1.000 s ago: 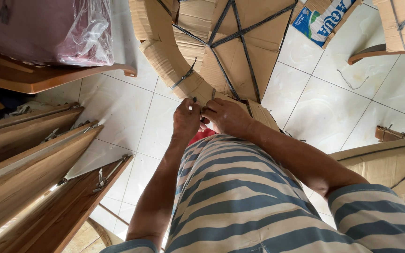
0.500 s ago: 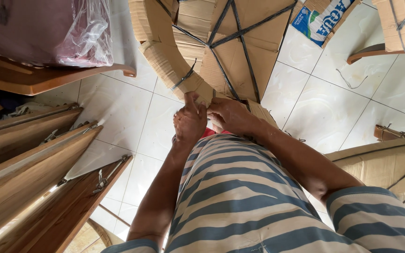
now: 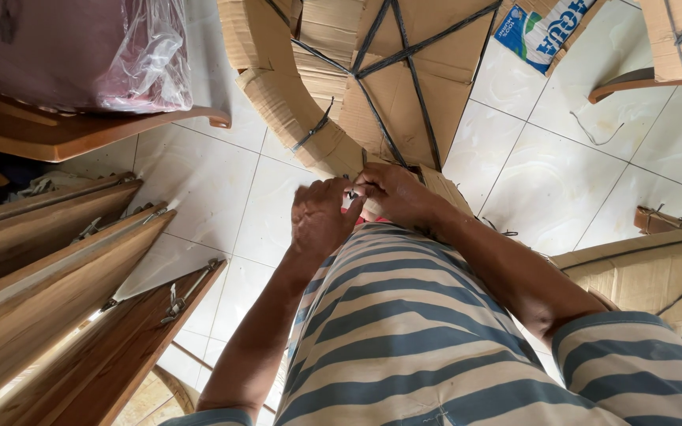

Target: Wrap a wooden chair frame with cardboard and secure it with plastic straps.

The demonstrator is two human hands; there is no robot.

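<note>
My left hand [image 3: 321,217] and my right hand [image 3: 392,193] are together in front of my striped shirt [image 3: 404,331], at the near edge of the cardboard-wrapped bundle [image 3: 357,95] that stands on the white tiled floor [image 3: 222,197]. The fingers of both hands are curled and pressed together, and they seem to pinch the end of a dark strap [image 3: 408,87] where it comes over the cardboard edge; what exactly is between the fingertips I cannot tell. I think the strap can slip out if my pinch is weak, and then the wrapping becomes loose. If I pull too hard, the thin strap can cut into the cardboard corner. The wooden boards [image 3: 57,276] lean at my left side.
</note>
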